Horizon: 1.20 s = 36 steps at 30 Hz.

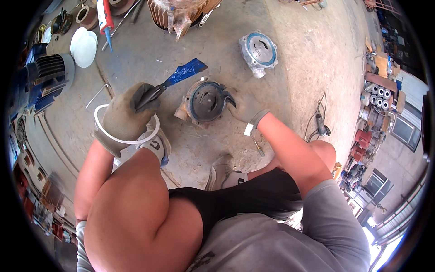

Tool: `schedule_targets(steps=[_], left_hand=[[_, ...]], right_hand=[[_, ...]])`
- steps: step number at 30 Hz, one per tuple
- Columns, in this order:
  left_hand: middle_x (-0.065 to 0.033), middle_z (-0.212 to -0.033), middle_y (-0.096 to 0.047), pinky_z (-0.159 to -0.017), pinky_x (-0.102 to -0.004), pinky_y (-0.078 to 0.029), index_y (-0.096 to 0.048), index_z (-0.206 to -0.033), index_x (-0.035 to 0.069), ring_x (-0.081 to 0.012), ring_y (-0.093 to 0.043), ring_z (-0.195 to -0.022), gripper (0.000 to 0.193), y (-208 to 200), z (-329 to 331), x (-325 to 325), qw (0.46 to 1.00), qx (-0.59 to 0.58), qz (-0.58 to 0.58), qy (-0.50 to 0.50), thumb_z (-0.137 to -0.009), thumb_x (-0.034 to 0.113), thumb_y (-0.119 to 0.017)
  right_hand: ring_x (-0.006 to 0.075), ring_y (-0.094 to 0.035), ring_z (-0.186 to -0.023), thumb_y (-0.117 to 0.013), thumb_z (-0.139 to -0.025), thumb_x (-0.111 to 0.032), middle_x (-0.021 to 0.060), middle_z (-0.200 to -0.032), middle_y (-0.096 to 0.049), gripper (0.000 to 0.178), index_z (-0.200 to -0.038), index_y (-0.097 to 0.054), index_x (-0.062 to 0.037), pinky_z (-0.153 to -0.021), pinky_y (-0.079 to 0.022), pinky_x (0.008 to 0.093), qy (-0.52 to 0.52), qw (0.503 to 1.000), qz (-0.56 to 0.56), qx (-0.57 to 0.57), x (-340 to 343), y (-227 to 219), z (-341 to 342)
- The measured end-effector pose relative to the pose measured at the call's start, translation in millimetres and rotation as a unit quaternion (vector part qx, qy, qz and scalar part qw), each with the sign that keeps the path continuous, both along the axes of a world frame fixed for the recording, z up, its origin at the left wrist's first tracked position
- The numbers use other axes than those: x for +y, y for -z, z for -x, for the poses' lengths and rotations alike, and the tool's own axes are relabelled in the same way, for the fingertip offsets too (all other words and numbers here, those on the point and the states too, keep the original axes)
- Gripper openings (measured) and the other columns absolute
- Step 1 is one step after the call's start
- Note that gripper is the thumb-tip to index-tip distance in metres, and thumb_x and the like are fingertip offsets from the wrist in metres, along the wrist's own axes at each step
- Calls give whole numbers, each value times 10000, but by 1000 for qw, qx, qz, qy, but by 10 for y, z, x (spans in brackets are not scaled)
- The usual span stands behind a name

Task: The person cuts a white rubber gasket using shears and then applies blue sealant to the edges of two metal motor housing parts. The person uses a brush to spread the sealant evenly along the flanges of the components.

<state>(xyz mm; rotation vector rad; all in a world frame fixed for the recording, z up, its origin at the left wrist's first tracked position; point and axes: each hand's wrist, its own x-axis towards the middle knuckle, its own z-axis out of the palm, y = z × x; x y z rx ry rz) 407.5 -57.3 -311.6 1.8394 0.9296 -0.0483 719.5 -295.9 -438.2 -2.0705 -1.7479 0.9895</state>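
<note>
My left hand [129, 113], in a grey-brown work glove, is closed round the dark handle of a putty knife [186, 72]. Glossy blue paste coats its blade, which points right over the floor. A thin white ring [98, 119] loops around this gloved hand near the wrist. Between my hands, a round metal cover [207, 102] with small holes rests on the floor, blue paste around its rim. My right hand [244, 106], also gloved, grips the cover's right edge; its fingertips look dark. A similar cover [261, 49] with a blue-coated rim lies farther off to the right.
A finned motor housing [176, 11] wrapped in plastic stands at the far side. At the far left are a red-and-white sealant tube [104, 20], white discs [84, 47] and a blue finned motor [41, 79]. A screwdriver [258, 148] and a corded tool [320, 124] lie on the right.
</note>
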Motion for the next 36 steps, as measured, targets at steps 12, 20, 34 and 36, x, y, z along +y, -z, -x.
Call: schedule_targets(steps=[12, 20, 34, 36], left_hand=[[-108, -976, -723, -858, -332, -534, -698, -1205, 1, -161, -648, -885, 269, -97, -89, -1, 998, 41, 45, -16, -969, 126, -724], [-110, -939, -710, -824, -338, -536, -692, -1194, -3, -168, -639, -838, 264, -23, -62, 30, 1000, 16, 1, -3, -957, 110, -721], [-106, -991, -738, -872, -326, -542, -692, -1221, -6, -162, -671, -902, 289, -18, -79, 12, 998, 30, 38, -27, -954, 96, -729], [-101, -987, -734, -865, -322, -540, -690, -1222, -10, -155, -665, -896, 289, 9, -64, 15, 999, 19, 34, -27, -952, 87, -728]], right_hand=[[481, -727, -941, -652, -965, -221, 289, -1099, -732, 405, -1306, -609, -7, -852, -577, 561, -49, 991, 103, -63, -269, 194, 108], [469, -727, -917, -642, -984, -262, 286, -1061, -750, 412, -1276, -628, 29, -845, -576, 542, 248, 933, 201, 167, -463, -30, 1080], [174, -535, -637, -432, -1091, -185, 128, -1422, -704, 429, -1449, -589, -11, -629, -504, 329, 578, 596, 207, 519, -411, -242, 843], [178, -561, -648, -429, -1091, -174, 130, -1416, -706, 423, -1448, -589, -13, -638, -519, 340, 587, 591, 203, 516, -410, -228, 857]])
